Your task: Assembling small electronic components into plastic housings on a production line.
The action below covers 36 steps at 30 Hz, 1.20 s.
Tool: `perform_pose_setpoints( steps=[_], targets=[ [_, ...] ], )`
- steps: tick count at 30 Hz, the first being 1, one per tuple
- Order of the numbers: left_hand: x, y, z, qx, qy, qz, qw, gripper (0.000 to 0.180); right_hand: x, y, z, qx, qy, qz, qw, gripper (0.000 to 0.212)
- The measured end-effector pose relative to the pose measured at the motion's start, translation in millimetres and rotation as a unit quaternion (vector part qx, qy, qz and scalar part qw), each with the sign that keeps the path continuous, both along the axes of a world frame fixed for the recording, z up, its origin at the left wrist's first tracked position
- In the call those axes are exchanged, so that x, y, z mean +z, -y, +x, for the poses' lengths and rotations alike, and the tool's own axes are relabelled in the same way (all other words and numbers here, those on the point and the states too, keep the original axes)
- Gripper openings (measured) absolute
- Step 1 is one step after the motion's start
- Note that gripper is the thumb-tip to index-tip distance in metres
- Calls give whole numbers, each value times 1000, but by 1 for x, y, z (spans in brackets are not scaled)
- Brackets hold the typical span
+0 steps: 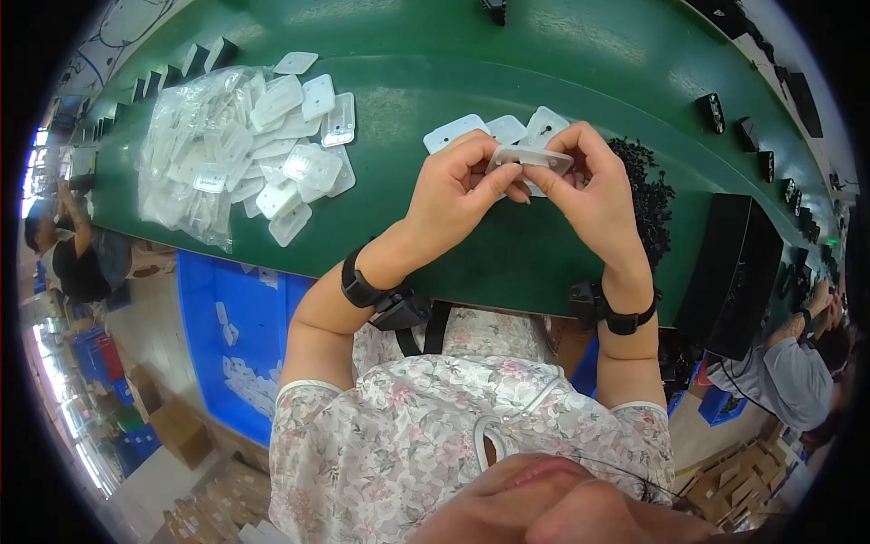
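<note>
Between my two hands is a white translucent plastic plate with rounded corners, held above the green table. My left hand pinches its left end with thumb and fingers. My right hand grips the right end, thumb pressed near the middle. Whether a small part sits under the thumbs is hidden. Just beyond my hands lie a few similar white plates, partly overlapping. To the right of my right hand spreads a heap of small black parts, too small to name.
A clear plastic bag of white plates, with a loose pile beside it, covers the table's left. A long black box stands at the right. Below the edge is a blue bin. Black pieces line the far side; people work at both sides.
</note>
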<state>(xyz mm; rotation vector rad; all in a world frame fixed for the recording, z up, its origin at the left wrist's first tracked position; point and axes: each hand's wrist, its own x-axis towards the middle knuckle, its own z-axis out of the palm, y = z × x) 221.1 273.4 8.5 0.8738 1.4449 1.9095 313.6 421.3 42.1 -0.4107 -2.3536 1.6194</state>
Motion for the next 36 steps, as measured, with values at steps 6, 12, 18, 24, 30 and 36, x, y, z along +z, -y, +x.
perform_pose_setpoints(
  steps=[6,12,18,24,30,36],
  targets=[
    [16,12,-4,8,53,-22,998,11,-6,8,-4,-9,-46,10,999,22],
    [27,103,-15,138,95,27,986,11,-12,21,-9,87,-140,-140,976,33],
    [-10,278,-21,482,7,-7,876,14,-31,-2,4,24,-131,-37,990,28],
    [-135,399,-8,632,73,-204,744,17,-29,-19,-6,-7,-87,-16,996,28],
    [-247,407,-40,576,174,-312,735,13,-9,-16,3,-14,-69,74,995,27],
    [-318,434,-74,424,2,-506,751,19,31,-36,-6,-45,-63,150,986,21]
  ],
)
